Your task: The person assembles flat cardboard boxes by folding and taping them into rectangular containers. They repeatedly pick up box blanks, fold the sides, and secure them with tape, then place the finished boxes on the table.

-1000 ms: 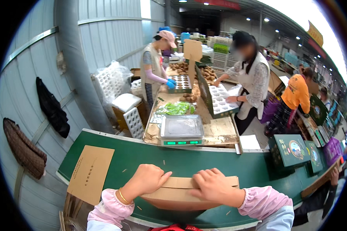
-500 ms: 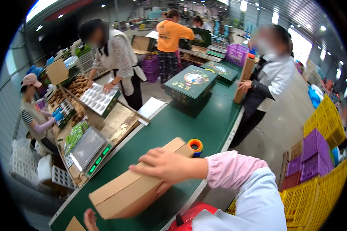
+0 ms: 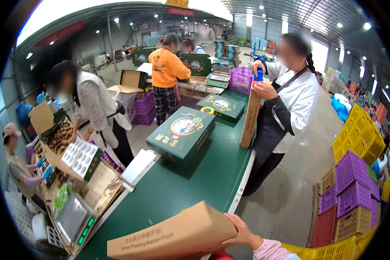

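Head view: a flat brown cardboard box lies tilted across the bottom of the frame, over the near end of the long green table. The right hand grips the box's right end, fingers curled around its edge, with a pink sleeve behind the wrist. The left hand is not in view; the box's left end runs toward the lower edge with nothing seen holding it.

Further along the table sits a dark green printed gift box, well apart from the cardboard box, and beyond it a second green box. On the right side of the table a person in a white top and dark apron steadies an upright brown carton with both hands. To the left of the table stand a digital scale and a white fruit tray.
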Demonstrator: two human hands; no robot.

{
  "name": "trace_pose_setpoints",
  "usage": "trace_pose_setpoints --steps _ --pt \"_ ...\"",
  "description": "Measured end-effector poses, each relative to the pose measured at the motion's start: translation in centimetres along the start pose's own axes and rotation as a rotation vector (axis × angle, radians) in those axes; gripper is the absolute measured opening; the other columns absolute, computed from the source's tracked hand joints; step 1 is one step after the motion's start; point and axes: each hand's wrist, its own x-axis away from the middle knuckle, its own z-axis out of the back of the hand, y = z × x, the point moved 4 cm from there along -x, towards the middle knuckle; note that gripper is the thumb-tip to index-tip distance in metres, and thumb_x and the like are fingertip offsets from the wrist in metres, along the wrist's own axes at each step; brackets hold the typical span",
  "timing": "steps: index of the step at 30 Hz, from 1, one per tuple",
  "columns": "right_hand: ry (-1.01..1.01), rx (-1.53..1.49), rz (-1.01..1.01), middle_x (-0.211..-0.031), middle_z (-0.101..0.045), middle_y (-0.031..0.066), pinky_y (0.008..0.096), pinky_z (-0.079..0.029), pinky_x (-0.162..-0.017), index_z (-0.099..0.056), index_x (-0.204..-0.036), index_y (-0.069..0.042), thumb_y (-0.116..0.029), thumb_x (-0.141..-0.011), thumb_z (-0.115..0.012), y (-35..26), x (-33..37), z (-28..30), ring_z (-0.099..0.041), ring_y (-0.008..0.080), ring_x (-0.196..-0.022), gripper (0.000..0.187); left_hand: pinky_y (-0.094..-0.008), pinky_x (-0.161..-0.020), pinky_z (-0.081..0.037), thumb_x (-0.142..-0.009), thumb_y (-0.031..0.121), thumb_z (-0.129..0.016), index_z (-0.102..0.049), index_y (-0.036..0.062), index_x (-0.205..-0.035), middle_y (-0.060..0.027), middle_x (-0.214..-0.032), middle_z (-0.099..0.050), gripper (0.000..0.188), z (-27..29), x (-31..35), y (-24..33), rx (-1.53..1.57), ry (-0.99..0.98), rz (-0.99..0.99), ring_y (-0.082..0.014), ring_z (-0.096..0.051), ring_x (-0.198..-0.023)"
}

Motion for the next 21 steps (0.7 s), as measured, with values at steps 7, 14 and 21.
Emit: trace_pose_setpoints --steps 7,14,21 --pt "0.418 -0.708 -0.986 -0.106 -0.062 0.0113 0.0344 -0.050 -0.084 -0.049 -0.120 0.006 -0.015 -0.078 -0.074 17.0 9.7 5.5 -0.061 0.0225 -0.093 0.053 -0.0349 -0.103 -0.033 -0.097 0.054 -0.023 -0.041 0.0034 -0.135 -0.0078 -0.134 -0.048 0.066 -22.0 -6.3 5.9 -0.356 -0.134 0.122 -0.0227 -0.045 -0.121" --pt "0.884 -0.716 -1.078 -0.109 -0.060 0.0130 0.0344 -0.051 -0.080 -0.047 -0.121 0.007 -0.020 -0.087 -0.064 27.8 14.3 10.8 -0.061 0.0226 -0.092 0.046 -0.0351 -0.096 -0.041 -0.089 0.033 -0.059 -0.044 -0.0002 -0.129 -0.0145 -0.121 -0.056 0.054 -38.0 -27.7 -4.9 -0.937 -0.558 -0.022 -0.0226 -0.052 -0.112" --pt "0.895 -0.508 -1.103 -0.114 -0.058 0.0148 0.0364 -0.051 -0.078 -0.049 -0.120 0.007 -0.030 -0.086 -0.066 36.6 7.9 11.2 -0.060 0.0229 -0.095 0.053 -0.0377 -0.089 -0.045 -0.086 0.034 -0.056 -0.059 -0.0019 -0.107 -0.0199 -0.109 -0.062 0.041 -36.4 -32.2 -9.5 -1.482 -0.233 -0.608 -0.0325 -0.059 -0.102"
